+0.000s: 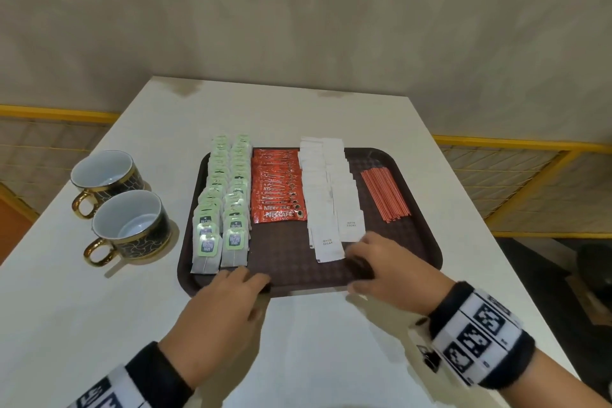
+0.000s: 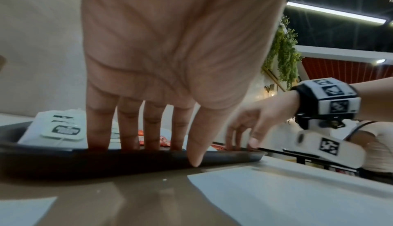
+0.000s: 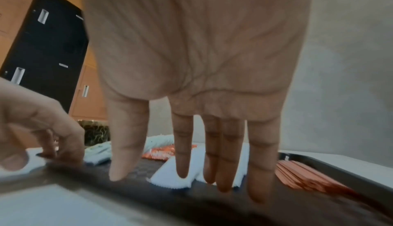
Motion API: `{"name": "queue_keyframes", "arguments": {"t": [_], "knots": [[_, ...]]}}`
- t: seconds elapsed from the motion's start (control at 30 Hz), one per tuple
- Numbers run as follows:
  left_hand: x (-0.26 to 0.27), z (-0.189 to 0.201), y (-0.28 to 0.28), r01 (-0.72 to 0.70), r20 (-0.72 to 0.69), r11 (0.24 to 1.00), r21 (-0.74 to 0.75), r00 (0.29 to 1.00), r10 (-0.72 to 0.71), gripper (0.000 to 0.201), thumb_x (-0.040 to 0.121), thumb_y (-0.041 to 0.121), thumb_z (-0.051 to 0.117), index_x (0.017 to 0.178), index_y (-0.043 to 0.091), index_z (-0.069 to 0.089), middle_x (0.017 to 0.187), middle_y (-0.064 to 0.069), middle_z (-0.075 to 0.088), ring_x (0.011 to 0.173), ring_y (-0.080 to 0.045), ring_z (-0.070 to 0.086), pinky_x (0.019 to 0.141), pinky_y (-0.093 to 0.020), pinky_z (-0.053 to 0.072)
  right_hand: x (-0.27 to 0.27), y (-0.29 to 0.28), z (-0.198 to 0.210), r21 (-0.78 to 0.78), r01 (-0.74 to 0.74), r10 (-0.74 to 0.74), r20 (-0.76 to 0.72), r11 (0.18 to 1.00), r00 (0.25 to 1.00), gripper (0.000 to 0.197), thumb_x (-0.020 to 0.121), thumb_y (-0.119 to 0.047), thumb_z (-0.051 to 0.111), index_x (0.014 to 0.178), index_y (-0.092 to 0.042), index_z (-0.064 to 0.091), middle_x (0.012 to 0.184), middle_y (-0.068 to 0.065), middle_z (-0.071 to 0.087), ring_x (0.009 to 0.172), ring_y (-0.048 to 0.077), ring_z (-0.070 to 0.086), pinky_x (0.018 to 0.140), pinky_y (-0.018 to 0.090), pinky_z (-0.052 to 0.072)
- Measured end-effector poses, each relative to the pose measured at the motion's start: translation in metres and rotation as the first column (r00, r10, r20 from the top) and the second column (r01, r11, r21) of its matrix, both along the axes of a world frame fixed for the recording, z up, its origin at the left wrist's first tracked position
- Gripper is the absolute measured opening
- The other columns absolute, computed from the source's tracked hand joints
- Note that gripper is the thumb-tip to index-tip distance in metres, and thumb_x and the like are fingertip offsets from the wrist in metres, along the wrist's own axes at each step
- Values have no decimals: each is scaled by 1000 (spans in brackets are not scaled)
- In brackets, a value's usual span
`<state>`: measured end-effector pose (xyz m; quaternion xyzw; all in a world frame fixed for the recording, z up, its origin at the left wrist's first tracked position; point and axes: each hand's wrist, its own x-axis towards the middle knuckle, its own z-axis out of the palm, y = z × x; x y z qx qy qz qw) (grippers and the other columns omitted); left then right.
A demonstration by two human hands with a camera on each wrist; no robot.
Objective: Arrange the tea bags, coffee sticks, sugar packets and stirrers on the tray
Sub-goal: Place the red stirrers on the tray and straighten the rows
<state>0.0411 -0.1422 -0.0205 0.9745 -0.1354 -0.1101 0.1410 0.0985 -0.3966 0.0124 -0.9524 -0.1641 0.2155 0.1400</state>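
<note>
Both hands rest at the near edge of the dark brown rectangular plastic tray (image 1: 417,242), which sits on the white table (image 1: 99,308).

The left hand (image 1: 220,308) has its 4 fingers (image 2: 129,125) straight and slightly spread, reaching over the near rim with their tips down inside the tray, just in front of the nearest tea bag. Its thumb (image 2: 196,145) points down on the outside of the rim, touching it, so the rim lies between thumb and fingers. Whether the hand actually squeezes the rim cannot be told.

The right hand (image 1: 394,270) is likewise extended and loosely spread. In the right wrist view its fingers (image 3: 262,162) hang straight down over the tray floor, the fingertips just beside the nearest white sugar packet; the thumb (image 3: 125,145) comes down at the near rim. Contact with the packet cannot be confirmed. It holds nothing.

On the tray, from left to right: 2 overlapping rows of green-labelled paper tea bags (image 1: 222,209), their far ends reaching past the far rim; 1 overlapping row of red Nescafe coffee sticks (image 1: 276,189); 2 overlapping rows of white paper sugar packets (image 1: 328,195); and a flat bundle of thin orange-red stirrers (image 1: 385,194) lying slightly angled.

2 black-and-gold patterned ceramic cups (image 1: 122,205) with gold handles stand on the table left of the tray.
</note>
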Motion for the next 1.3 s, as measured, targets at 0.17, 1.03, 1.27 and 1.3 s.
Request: {"name": "queue_keyframes", "arguments": {"t": [0.17, 1.03, 1.27, 1.3], "knots": [[8, 2, 13, -64, -19, 998, -28, 998, 63, 23, 102, 31, 44, 122, 36, 55, 123, 14, 53, 116, -9, 49, 91, -19, 43, -17, -23, -20, -153, -39, 50, 65, 987, 997, 21, 94, -23, 54, 114, -22, 57, 105, -7, 48, 99, 13, 50, 83, 24, 45], [32, 5, 14, 12, -223, 990, 139, 975, 20, 32, 101, 27, 45, 131, 31, 57, 135, 5, 49, 127, -18, 49, 102, -25, 41, 248, 114, -21, -314, 16, 111, 384, 949, 917, 12, 94, -22, 56, 87, -15, 49, 98, 7, 62, 81, 23, 57, 66, 32, 44], [29, 2, 17, -29, -199, 991, 129, 979, 54, 30, 101, 30, 45, 128, 33, 57, 131, 8, 51, 123, -16, 51, 100, -27, 44, 240, 113, -15, -259, 52, 58, 399, 964, 915, 11, 93, -22, 55, 90, -13, 51, 102, 8, 62, 82, 24, 56, 67, 33, 44], [30, 1, 17, -21, -206, 992, 125, 977, 46, 31, 101, 29, 45, 129, 33, 57, 132, 7, 51, 125, -17, 50, 101, -27, 43, 236, 111, -11, -211, 69, 22, 404, 975, 915, 12, 93, -24, 55, 94, -12, 54, 105, 8, 62, 87, 24, 58, 69, 33, 44]]}}
